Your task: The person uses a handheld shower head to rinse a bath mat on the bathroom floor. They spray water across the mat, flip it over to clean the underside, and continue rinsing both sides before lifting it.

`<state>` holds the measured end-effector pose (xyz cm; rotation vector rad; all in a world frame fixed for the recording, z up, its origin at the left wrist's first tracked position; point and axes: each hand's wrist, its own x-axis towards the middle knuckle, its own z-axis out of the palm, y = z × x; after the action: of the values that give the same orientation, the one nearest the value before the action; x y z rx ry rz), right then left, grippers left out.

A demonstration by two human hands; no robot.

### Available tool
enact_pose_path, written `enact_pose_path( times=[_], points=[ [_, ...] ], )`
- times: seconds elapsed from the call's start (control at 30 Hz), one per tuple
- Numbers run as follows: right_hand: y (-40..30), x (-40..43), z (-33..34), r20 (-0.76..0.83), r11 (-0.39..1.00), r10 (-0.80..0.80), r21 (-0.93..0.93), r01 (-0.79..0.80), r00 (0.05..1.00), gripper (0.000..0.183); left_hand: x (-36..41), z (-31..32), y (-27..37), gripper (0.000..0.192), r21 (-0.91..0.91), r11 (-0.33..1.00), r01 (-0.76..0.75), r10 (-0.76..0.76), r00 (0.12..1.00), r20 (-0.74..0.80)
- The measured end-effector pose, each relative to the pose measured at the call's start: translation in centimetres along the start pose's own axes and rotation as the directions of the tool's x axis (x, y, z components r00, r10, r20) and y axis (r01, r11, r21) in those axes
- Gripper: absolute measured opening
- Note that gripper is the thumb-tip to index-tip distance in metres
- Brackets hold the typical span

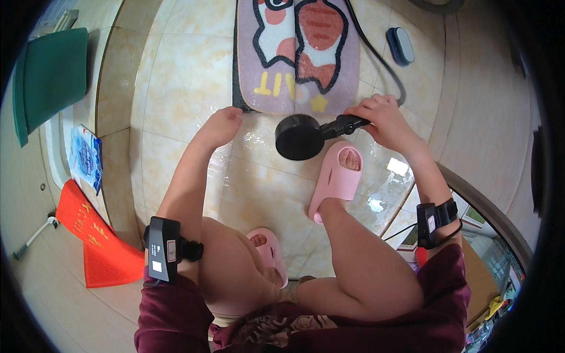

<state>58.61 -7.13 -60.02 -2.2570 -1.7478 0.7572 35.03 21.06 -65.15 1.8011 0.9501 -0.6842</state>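
Observation:
A black handheld shower head (300,137) is in my right hand (380,119), which grips its handle; the grey hose curves away from the handle up to the top of the picture. My left hand (225,125) is held above the wet floor with nothing seen in it, its fingers bent near the mat's lower left corner. Just beyond both hands lies a wet purple floor mat (326,66) with cartoon figures, yellow letters and a star. Whether water leaves the shower head cannot be told.
A blue and white scrub brush (402,46) lies on the tiles (176,88) right of the mat. At left are a green plastic container (55,79), a blue packet (86,156) and a red mat (101,247) on a ledge. Pink slippers (337,181) are on my feet.

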Motion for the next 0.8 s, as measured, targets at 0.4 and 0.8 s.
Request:
enact_pose_path(
  times=[0.4,0.8],
  points=[
    [0.11,-0.08,0.69,0.041,0.993,-0.088,-0.079,0.091,0.995,0.046,0.12,-0.07,0.01,0.041,-0.036,0.999,-0.009,0.01,1.0,0.008],
    [-0.32,-0.19,0.79,0.018,0.987,-0.158,-0.01,0.158,0.987,0.045,0.45,0.13,0.23,0.042,-0.022,1.0,-0.008,0.008,1.0,0.011]
  ],
)
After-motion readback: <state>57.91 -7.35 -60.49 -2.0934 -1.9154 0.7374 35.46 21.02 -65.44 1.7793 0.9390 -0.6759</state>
